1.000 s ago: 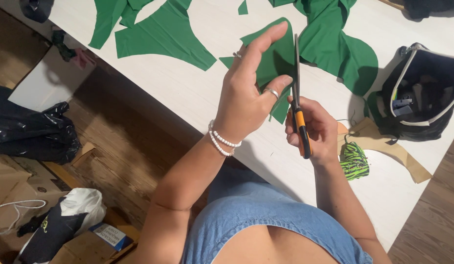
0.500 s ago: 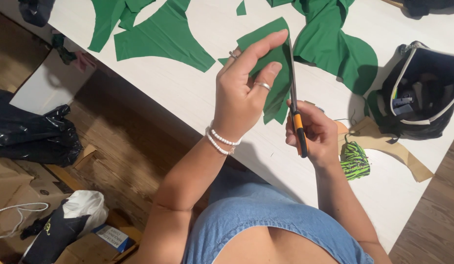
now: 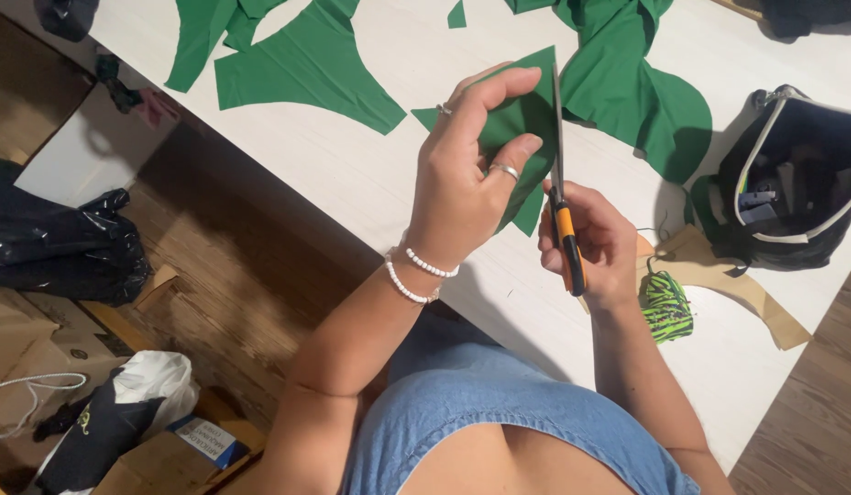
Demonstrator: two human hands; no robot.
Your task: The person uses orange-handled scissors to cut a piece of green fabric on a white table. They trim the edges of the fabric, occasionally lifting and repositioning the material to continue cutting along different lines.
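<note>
Left hand has curled its fingers down since a second ago, now pinching the small green fabric piece | right hand clenched on orange-handled scissors, blade along the piece's right edge | above white table | beyond: larger green fabric cutouts, open black pouch

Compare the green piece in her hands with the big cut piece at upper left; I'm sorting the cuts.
The held green piece is lifted off the white table, pinched by the left hand against the scissors in the right hand; the big cut piece lies flat, untouched. It looks larger, with curved edges. Both are the same plain green fabric.
</note>
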